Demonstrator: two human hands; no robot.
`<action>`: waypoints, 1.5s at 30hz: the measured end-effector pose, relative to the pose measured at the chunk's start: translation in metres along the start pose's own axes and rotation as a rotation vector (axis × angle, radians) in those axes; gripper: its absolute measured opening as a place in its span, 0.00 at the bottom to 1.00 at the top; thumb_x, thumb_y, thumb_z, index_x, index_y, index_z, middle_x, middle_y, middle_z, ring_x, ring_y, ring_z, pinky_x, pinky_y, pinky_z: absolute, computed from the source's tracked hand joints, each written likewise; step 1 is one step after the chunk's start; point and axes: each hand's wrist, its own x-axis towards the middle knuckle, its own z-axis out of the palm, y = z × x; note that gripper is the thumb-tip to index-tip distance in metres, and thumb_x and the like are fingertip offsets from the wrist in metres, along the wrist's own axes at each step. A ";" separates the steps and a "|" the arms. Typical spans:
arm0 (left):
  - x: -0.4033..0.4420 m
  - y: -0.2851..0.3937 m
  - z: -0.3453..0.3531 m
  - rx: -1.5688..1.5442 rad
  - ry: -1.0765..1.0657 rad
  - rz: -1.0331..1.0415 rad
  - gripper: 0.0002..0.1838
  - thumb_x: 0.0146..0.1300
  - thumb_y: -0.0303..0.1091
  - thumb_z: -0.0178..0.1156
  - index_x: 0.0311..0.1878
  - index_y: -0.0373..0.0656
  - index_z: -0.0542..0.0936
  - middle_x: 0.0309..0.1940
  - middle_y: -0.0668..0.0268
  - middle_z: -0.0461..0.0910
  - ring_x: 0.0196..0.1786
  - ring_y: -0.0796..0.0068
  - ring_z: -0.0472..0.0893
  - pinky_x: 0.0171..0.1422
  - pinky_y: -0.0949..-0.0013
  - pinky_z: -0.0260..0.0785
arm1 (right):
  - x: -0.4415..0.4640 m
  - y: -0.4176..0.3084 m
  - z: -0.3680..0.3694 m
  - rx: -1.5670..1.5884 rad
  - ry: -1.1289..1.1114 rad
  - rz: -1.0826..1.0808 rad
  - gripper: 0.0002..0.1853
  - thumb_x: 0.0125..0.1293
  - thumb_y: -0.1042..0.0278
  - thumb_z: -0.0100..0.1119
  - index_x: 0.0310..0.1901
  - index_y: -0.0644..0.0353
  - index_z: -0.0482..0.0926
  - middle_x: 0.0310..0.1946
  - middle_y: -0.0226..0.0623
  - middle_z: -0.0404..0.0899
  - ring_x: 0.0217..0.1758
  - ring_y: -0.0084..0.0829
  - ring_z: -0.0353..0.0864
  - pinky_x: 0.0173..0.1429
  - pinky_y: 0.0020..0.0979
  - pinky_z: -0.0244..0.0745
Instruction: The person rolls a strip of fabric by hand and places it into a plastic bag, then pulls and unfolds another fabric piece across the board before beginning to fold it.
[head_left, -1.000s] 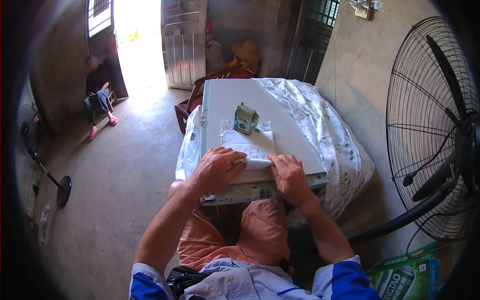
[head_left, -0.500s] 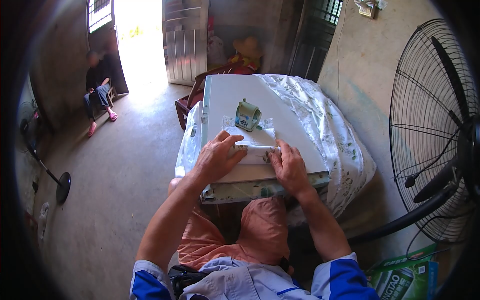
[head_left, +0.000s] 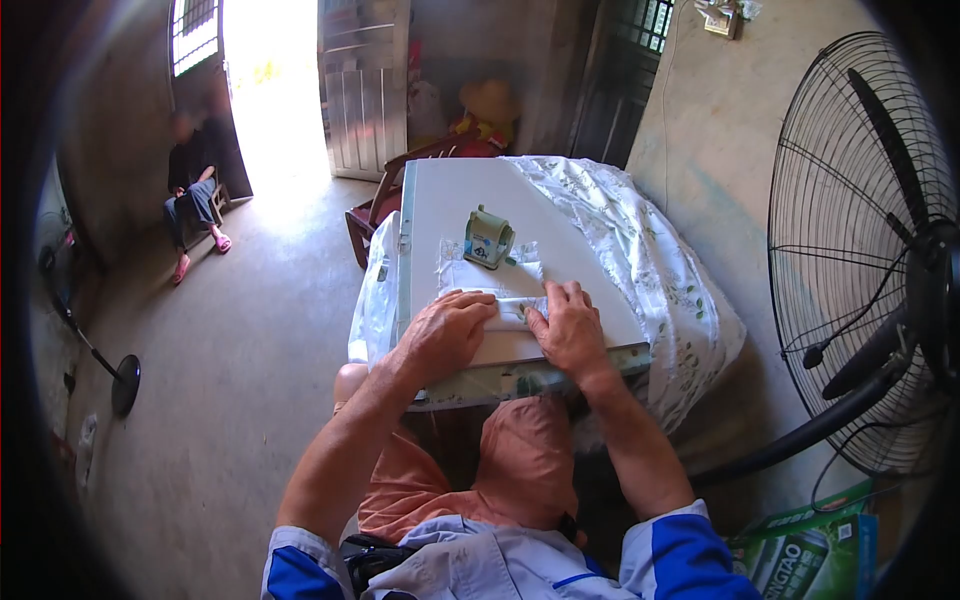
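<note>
White printed cloth (head_left: pixel 490 282) lies partly folded under two hands

At the far left, a black floor fan (head_left: pixel 126 386) stands on the bare grey floor (head_left: pixel 275 380). Beyond it, near the bright doorway, a person (head_left: pixel 190 180) sits wearing pink slippers (head_left: pixel 222 243). To the right of that opening comes a wooden door (head_left: pixel 367 120).

In the middle, the pale surface (head_left: pixel 585 265) reaches up to the wearer's orange shorts (head_left: pixel 520 455). The cloth is on its near half, towards the left, its far part spread flat and its near part folded into a band. The left hand (head_left: pixel 447 328) lies palm down over the left end of that band, fingers side by side; its thumb is hidden, so whether this grip is clamped on the fabric I cannot tell. A pale green container (head_left: pixel 488 240) stands on the far part of the cloth, beyond the fingers. The right hand (head_left: pixel 570 325) touches the band's right end, thumb apart from the forefinger; whether that grip pinches the fabric I cannot tell either.

Further right, a white leaf-patterned tablecloth (head_left: pixel 665 270) is bunched along the surface and hangs over its edge. Last come a large black fan (head_left: pixel 935 270) and, below it, a green carton (head_left: pixel 800 555).
</note>
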 end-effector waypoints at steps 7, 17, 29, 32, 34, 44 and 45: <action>-0.002 0.003 -0.002 0.034 0.003 0.041 0.15 0.69 0.30 0.61 0.56 0.37 0.84 0.64 0.52 0.83 0.68 0.52 0.80 0.76 0.53 0.70 | -0.013 -0.003 0.014 0.076 0.019 -0.430 0.26 0.77 0.60 0.58 0.70 0.68 0.76 0.71 0.54 0.76 0.79 0.51 0.70 0.82 0.52 0.58; -0.006 0.004 -0.001 0.018 -0.012 0.031 0.18 0.69 0.31 0.64 0.60 0.38 0.82 0.65 0.52 0.82 0.69 0.51 0.80 0.74 0.53 0.72 | -0.013 0.011 0.009 0.116 -0.103 -0.349 0.25 0.79 0.58 0.54 0.69 0.68 0.77 0.71 0.56 0.76 0.78 0.50 0.71 0.81 0.49 0.63; -0.042 0.040 -0.002 0.081 0.046 0.072 0.22 0.64 0.36 0.73 0.60 0.41 0.83 0.64 0.55 0.81 0.66 0.51 0.81 0.70 0.52 0.75 | -0.057 0.004 -0.021 0.175 -0.072 -0.419 0.28 0.69 0.66 0.68 0.68 0.66 0.78 0.70 0.52 0.76 0.76 0.49 0.73 0.79 0.48 0.65; -0.045 0.041 -0.006 0.095 0.048 0.058 0.21 0.63 0.34 0.73 0.59 0.42 0.84 0.61 0.56 0.81 0.62 0.52 0.82 0.67 0.53 0.78 | -0.060 0.004 -0.023 0.207 -0.064 -0.379 0.26 0.69 0.69 0.67 0.67 0.64 0.79 0.65 0.49 0.78 0.71 0.50 0.76 0.77 0.49 0.66; -0.043 0.041 -0.009 0.100 0.044 0.059 0.20 0.62 0.33 0.73 0.58 0.41 0.84 0.60 0.56 0.81 0.59 0.53 0.83 0.66 0.53 0.79 | -0.060 0.001 -0.024 0.221 -0.050 -0.347 0.24 0.69 0.71 0.66 0.66 0.63 0.80 0.62 0.47 0.79 0.68 0.50 0.77 0.75 0.49 0.67; -0.028 0.029 -0.022 0.064 0.072 0.050 0.15 0.65 0.33 0.71 0.55 0.42 0.87 0.49 0.56 0.88 0.56 0.52 0.85 0.65 0.52 0.77 | -0.041 0.003 -0.028 0.182 -0.011 -0.344 0.18 0.72 0.69 0.62 0.61 0.62 0.81 0.55 0.45 0.83 0.64 0.50 0.78 0.68 0.49 0.70; -0.027 0.028 -0.022 0.054 0.064 0.036 0.15 0.66 0.33 0.71 0.55 0.42 0.87 0.49 0.55 0.88 0.55 0.51 0.85 0.65 0.52 0.76 | -0.039 0.004 -0.028 0.189 -0.030 -0.323 0.18 0.72 0.68 0.62 0.61 0.62 0.81 0.55 0.46 0.83 0.63 0.50 0.78 0.68 0.48 0.70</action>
